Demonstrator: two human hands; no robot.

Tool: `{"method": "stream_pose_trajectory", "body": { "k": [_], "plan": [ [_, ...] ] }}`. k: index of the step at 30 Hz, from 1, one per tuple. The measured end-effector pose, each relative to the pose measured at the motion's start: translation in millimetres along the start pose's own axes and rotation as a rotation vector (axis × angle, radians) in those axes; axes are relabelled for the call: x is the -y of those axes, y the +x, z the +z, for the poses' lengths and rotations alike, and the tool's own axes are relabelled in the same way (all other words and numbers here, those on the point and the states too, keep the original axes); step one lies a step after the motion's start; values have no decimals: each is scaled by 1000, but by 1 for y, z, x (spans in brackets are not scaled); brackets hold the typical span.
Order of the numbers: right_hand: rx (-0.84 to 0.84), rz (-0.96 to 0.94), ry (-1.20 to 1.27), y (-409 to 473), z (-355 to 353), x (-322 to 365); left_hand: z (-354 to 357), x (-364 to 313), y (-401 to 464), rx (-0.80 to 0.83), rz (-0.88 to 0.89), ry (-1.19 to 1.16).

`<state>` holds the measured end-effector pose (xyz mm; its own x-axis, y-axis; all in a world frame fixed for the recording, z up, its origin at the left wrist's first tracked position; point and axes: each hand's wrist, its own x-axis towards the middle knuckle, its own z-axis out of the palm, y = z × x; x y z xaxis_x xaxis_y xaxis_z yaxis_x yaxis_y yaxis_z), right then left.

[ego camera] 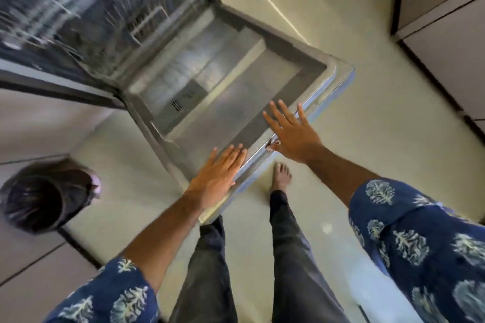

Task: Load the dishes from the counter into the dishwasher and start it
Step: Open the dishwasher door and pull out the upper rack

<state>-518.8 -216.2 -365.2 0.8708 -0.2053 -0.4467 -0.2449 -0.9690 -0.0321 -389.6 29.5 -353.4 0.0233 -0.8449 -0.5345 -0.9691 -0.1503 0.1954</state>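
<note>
- The dishwasher door [225, 92] hangs open, its grey inner face turned up toward the camera, its far edge meeting the machine's dark opening at upper left.
- The rack [99, 2] inside the dishwasher is blurred; wire lines show, but what it holds cannot be told.
- The left hand [217, 173] lies flat, fingers straight and together, on the near corner of the door's inner face by the rim.
- The right hand [294, 134] is spread, fingers straight and apart, over the door's outer edge; its palm covers the rim, and whether it presses there cannot be told.
- The 2 hands are apart from each other along the same front edge of the door, and neither is curled round anything.
- Both arms wear blue sleeves [425, 238] printed with pale leaf shapes.
- Below the door, dark trousers [291, 257] and 1 bare foot [281, 176] stand on the pale floor [367, 139].
- A round bin with a dark bag [44, 199] stands at left, well apart from the door.
- Pale cabinet fronts [446, 21] line the right side.
</note>
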Motion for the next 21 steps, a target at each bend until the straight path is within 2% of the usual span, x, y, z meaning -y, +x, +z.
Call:
{"method": "stream_pose_trajectory", "body": {
  "k": [6, 11, 16, 21],
  "plan": [
    [112, -111, 70, -7, 122, -30, 88, -48, 60, 82, -48, -63],
    [167, -199, 53, 7, 195, -49, 141, -74, 103, 194, -155, -181],
    [208, -200, 55, 24, 235, -50, 182, -81, 130, 232, -245, -261],
    [360, -205, 62, 46, 247, -50, 200, -74, 156, 330, -264, -271]
  ]
}}
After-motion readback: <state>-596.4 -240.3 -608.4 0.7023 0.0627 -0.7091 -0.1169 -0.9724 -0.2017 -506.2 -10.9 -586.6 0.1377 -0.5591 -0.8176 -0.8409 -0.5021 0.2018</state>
